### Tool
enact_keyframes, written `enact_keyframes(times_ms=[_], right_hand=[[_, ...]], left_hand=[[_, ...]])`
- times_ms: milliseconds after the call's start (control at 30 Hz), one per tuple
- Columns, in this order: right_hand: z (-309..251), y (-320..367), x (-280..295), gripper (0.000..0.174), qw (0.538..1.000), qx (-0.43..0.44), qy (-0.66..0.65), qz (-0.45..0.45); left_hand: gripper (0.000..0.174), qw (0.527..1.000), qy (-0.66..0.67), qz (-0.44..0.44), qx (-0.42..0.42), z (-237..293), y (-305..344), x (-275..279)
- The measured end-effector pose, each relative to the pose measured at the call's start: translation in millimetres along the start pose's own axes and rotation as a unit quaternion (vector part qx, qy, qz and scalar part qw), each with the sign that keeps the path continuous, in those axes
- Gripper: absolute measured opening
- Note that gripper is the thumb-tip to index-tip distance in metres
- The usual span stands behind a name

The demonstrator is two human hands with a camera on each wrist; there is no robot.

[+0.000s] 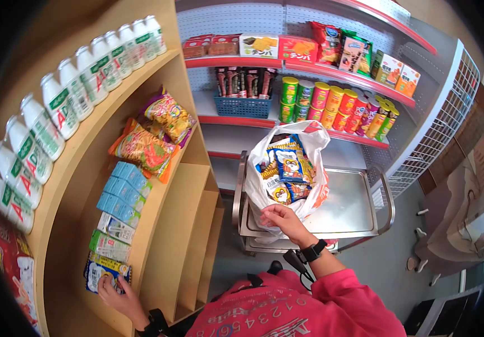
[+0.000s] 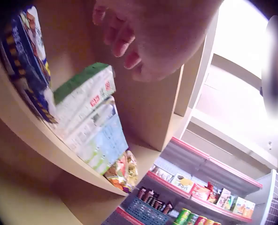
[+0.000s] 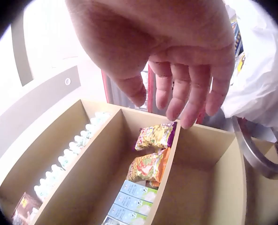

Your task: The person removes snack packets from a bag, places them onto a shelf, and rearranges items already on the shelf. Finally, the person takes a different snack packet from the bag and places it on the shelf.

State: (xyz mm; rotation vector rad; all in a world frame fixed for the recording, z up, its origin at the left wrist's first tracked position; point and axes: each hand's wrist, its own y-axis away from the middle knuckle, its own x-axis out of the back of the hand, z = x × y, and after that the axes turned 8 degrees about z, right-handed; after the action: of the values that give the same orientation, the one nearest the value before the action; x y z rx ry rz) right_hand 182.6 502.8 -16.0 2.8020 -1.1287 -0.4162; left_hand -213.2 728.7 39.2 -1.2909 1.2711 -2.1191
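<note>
My left hand [image 1: 117,297] is over a blue and yellow snack packet [image 1: 95,274] on the wooden shelf, fingers loosely bent and overlapping it in the head view. The left wrist view has the hand [image 2: 162,35] beside the standing packet [image 2: 26,61], holding nothing. My right hand [image 1: 284,220] hovers at the near side of a white plastic bag [image 1: 257,168]. Its fingers [image 3: 179,93] hang relaxed with nothing between them. Inside the open bag lie several similar blue and yellow packets [image 1: 288,164]. The bag stands on a metal trolley [image 1: 349,208].
Next to the packet stand green-and-white cartons [image 1: 110,246], light blue cartons [image 1: 124,191] and orange noodle bags [image 1: 143,151]. White bottles [image 1: 61,106] line the shelf above. Behind the trolley, a red-edged rack holds snack cans [image 1: 331,106], boxes and a blue basket [image 1: 243,106].
</note>
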Motion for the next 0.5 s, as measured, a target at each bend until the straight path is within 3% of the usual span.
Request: enact_keyframes(times_ms=[33, 167, 267, 333, 500], right_hand=[[1.4, 1.6, 4.3, 0.024, 1.0, -0.006, 0.006, 0.011], [11.4, 0.9, 28.2, 0.024, 0.998, 0.003, 0.02, 0.053], [7.2, -1.5, 48.0, 0.024, 0.994, 0.033, 0.055, 0.084], [-5.2, -4.8, 60.4, 0.023, 0.991, 0.027, 0.064, 0.111], [-20.4, -27.8, 99.2, 0.03, 0.979, 0.013, 0.08, 0.188]], left_hand=[[0.013, 0.997, 0.067, 0.032, -0.035, 14.3, -4.8, -1.3], [0.006, 0.978, 0.18, -0.034, -0.099, 64.5, -9.1, -29.5], [0.006, 0.958, 0.249, -0.077, -0.122, 105.4, -15.8, -56.7], [0.006, 0.949, 0.285, -0.059, -0.119, 142.2, -19.4, -68.2], [0.009, 0.904, 0.38, -0.143, -0.131, 217.8, -25.3, -94.4]])
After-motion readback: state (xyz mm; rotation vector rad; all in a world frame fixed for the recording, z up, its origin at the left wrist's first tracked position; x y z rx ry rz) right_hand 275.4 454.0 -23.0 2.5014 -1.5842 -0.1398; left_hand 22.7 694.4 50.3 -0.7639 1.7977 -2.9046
